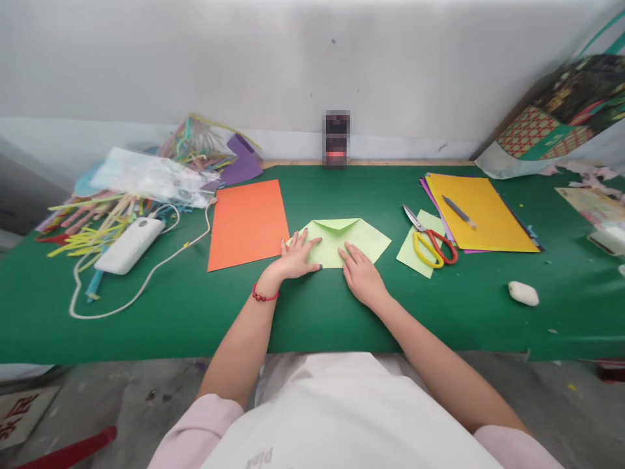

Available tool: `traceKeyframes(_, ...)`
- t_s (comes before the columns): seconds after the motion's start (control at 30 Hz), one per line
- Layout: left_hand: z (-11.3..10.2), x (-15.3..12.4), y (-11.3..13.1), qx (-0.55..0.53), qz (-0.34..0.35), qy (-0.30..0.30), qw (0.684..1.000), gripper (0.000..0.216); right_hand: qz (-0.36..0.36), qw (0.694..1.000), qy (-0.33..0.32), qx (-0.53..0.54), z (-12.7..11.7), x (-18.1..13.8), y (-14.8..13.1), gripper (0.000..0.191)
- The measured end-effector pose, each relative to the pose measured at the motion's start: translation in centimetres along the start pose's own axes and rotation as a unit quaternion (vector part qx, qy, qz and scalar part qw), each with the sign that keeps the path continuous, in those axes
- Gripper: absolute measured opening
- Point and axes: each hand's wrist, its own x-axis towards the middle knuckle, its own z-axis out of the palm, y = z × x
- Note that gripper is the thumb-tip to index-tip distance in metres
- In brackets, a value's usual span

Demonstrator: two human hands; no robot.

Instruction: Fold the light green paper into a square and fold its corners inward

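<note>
A folded sheet of light green paper (331, 245) lies on the green table in front of me, pointed at its left and right ends, with a flap raised along its far edge. My left hand (295, 255) rests on its left part, fingers spread. On its near right part lies my right hand (362, 273), fingers stretched out flat. Both hands press on the paper without gripping it. An orange sheet (249, 225) lies just left of the folded paper. To the right, scissors (430, 242) with yellow and red handles lie on a small light green paper piece (407, 253).
A grey pen (459, 212) lies on a stack of yellow and purple paper (502, 228). At left are a white power bank (131, 246) with a cable and a heap of paper strips (78, 241). A white case (523, 294) sits at right. A phone-like object (336, 140) leans on the wall.
</note>
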Motion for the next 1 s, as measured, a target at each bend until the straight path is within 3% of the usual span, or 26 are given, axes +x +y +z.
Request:
traceKeyframes(0.47, -0.3, -0.3, -0.7, 0.0, 0.0, 0.005, 1.0, 0.066, 0.004, 1.0, 0.002, 0.007, 0.0, 0.0, -0.1, 0.044)
traceKeyframes(0.77, 1.8, 0.6, 2.7, 0.012, 0.087, 0.113, 0.99, 0.05, -0.005, 1.0, 0.004, 0.005, 0.0, 0.1, 0.0, 0.044)
traceKeyframes(1.0, 2.8, 1.1, 3.2, 0.035, 0.111, 0.104, 0.988, 0.05, 0.0, 1.0, 0.006, 0.013, 0.1, 0.2, -0.1, 0.045)
